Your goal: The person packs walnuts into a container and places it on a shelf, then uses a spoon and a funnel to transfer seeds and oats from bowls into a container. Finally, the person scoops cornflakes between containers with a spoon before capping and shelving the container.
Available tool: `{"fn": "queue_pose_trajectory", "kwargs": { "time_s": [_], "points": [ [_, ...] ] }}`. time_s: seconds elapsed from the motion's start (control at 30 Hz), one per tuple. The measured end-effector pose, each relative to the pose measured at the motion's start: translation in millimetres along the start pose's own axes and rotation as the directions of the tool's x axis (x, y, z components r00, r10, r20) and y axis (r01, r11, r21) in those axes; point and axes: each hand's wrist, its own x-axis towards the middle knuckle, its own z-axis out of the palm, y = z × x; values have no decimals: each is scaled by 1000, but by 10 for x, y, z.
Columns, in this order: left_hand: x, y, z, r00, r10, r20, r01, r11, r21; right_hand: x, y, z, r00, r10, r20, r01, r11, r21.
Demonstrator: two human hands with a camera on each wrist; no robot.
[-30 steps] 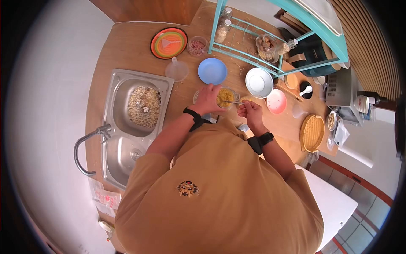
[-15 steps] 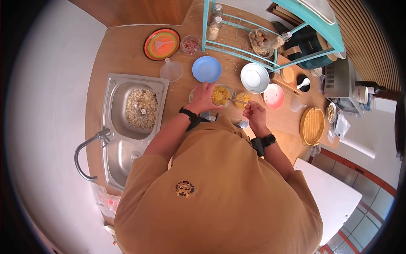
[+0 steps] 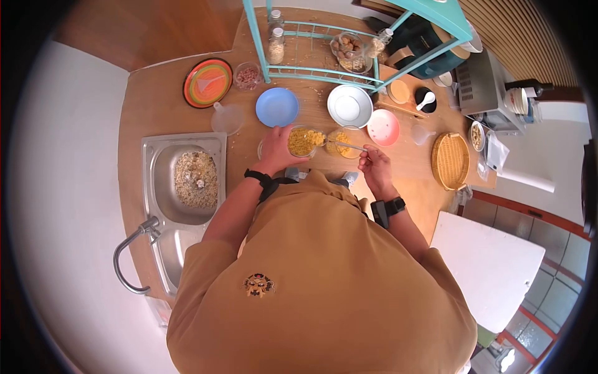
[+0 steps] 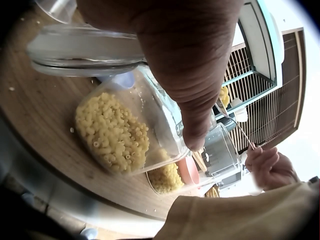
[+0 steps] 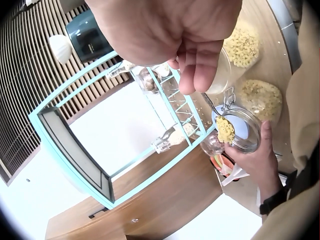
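Note:
My left hand (image 3: 276,151) grips a clear glass jar (image 4: 165,107) that holds macaroni (image 4: 112,132); its clip-on glass lid (image 4: 85,50) hangs open to the left. With fingertips and thumb, my right hand (image 3: 375,168) pinches the handle of a metal spoon (image 3: 347,145). The spoon's bowl, heaped with macaroni (image 5: 225,130), is right at the jar's mouth in the right wrist view. Close to the jar's right side, under the spoon handle, stands a clear container (image 3: 352,151) with more macaroni (image 5: 242,46).
Beyond the jar are a blue plate (image 3: 277,107), a white bowl (image 3: 350,106) and a pink bowl (image 3: 383,128). A turquoise rack (image 3: 324,78) stands at the back. To the left is a sink (image 3: 147,181) holding a grainy mix; a woven basket (image 3: 451,162) is at right.
The head view has turned, shifting the counter leftward. My right hand has drawn farther from the jar, and the spoon, earlier down in the jar, now shows a heap of macaroni.

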Motion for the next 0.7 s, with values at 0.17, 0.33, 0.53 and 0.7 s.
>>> {"fn": "queue_pose_trajectory", "kwargs": {
  "time_s": [0.17, 0.33, 0.53, 0.7],
  "points": [
    [2, 12, 11, 1000, 1, -3, -1, 1000, -9, -154, -227, -275, 996, -76, -43, 79, 996, 53],
    [12, 17, 28, 1000, 9, -8, -9, 1000, 5, -261, -350, -421, 958, -257, -124, 243, 963, -116],
    [23, 3, 32, 1000, 10, 21, -11, 999, 43, -411, -357, -291, 850, -522, 72, 466, 680, -566],
    [27, 126, -14, 999, -14, 37, 13, 1000, 28, -579, -422, 31, 703, -694, 157, 607, 469, -642]
  ]
}}
